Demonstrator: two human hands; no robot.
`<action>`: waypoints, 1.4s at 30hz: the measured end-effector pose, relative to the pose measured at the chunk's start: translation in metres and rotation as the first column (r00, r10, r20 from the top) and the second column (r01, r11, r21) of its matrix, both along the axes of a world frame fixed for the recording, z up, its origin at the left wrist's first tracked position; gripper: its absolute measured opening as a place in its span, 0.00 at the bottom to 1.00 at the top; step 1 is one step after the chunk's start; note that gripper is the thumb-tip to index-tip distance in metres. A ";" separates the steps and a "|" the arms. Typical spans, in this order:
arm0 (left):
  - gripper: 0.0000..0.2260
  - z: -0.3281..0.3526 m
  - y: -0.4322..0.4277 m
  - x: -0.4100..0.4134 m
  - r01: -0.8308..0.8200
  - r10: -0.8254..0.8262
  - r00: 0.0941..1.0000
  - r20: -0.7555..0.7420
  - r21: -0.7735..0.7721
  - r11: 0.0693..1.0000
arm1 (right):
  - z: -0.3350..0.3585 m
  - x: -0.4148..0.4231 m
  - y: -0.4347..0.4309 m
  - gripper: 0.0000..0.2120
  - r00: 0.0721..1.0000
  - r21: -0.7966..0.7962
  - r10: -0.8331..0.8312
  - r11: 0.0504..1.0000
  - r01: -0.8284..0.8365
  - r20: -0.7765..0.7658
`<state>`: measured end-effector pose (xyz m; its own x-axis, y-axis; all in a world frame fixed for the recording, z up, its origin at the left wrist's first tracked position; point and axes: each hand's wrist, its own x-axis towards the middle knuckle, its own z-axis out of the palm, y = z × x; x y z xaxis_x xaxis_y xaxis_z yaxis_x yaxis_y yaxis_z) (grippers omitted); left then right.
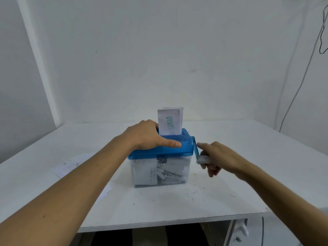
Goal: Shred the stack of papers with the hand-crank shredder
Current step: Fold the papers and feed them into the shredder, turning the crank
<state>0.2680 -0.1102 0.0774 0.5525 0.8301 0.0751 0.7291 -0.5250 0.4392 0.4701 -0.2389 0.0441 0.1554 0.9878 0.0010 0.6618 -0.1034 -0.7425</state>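
The hand-crank shredder (159, 166), a clear plastic bin under a blue translucent plastic lid (159, 150), stands in the middle of the white table (230, 183), straight in front of me. My left hand (147, 137) lies on top of the lid at its 9 o'clock end. The palm presses down and the thumb is stretched out straight along the front edge, towards 3 o'clock. The other fingers reach over the far side and I cannot see their tips.

A folded white paper with teal letters (170, 121) stands upright in the slot at the 12 o'clock side of the lid, just beside my left fingers.

On the 3 o'clock side of the shredder the blue crank arm (195, 146) points down. My right hand (218, 157) is blurred, but its fingers are curled round the white crank knob (202, 159) at the lower end of the arm, with one finger more stretched near the top of the arm.

White paper strips (163, 173) fill much of the bin. At 9 o'clock from the shredder, some loose white printed sheets (71, 166) lie flat on the table, partly hidden under my left forearm. Small dark specks are scattered on the table around 4 o'clock from the bin.
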 end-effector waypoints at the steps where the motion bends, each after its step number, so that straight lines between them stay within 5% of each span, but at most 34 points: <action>1: 0.47 0.001 0.000 0.000 0.000 0.000 1.000 0.008 -0.010 1.000 | 0.012 0.001 -0.004 0.22 0.999 0.010 0.038 0.999 -0.038 -0.007; 5: 0.47 0.001 0.000 -0.002 0.025 -0.024 0.999 0.036 -0.043 0.999 | 0.041 0.008 -0.003 0.20 0.990 -0.045 0.104 0.994 -0.100 0.099; 11: 0.46 -0.001 0.006 -0.003 0.045 -0.045 0.999 0.023 -0.023 0.999 | 0.056 0.014 0.046 0.23 0.992 0.236 -0.065 0.968 0.089 -0.107; 16: 0.42 -0.003 0.008 -0.003 0.057 -0.057 0.998 0.023 -0.005 0.998 | 0.048 0.013 0.093 0.16 0.984 0.404 -0.174 0.903 0.149 0.026; 21: 0.39 -0.004 0.005 -0.002 0.035 -0.034 0.999 -0.025 0.054 0.998 | -0.024 0.005 0.102 0.19 0.957 0.280 -0.262 0.935 0.218 0.128; 26: 0.41 -0.005 0.005 -0.002 0.013 -0.012 1.000 -0.012 0.068 0.998 | -0.046 -0.005 0.060 0.20 0.958 0.099 -0.286 0.953 0.287 -0.030; 30: 0.36 -0.004 0.004 -0.001 0.011 -0.011 1.000 -0.003 0.044 0.999 | -0.019 -0.008 0.017 0.24 0.985 0.009 -0.163 0.986 0.164 -0.060; 36: 0.42 0.000 0.000 -0.002 0.029 -0.029 1.000 0.009 0.013 1.000 | 0.048 0.000 -0.006 0.17 0.999 0.095 0.005 0.995 -0.009 0.046; 42: 0.49 0.000 0.001 -0.004 0.017 -0.016 1.000 -0.019 0.019 1.000 | 0.058 0.020 0.054 0.22 0.996 0.289 -0.084 0.954 0.081 -0.002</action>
<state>0.2644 -0.1090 0.0776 0.5676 0.8194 0.0802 0.7283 -0.5451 0.4153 0.4897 -0.1850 0.1024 0.2350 0.9289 0.2862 0.6674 0.0599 -0.7423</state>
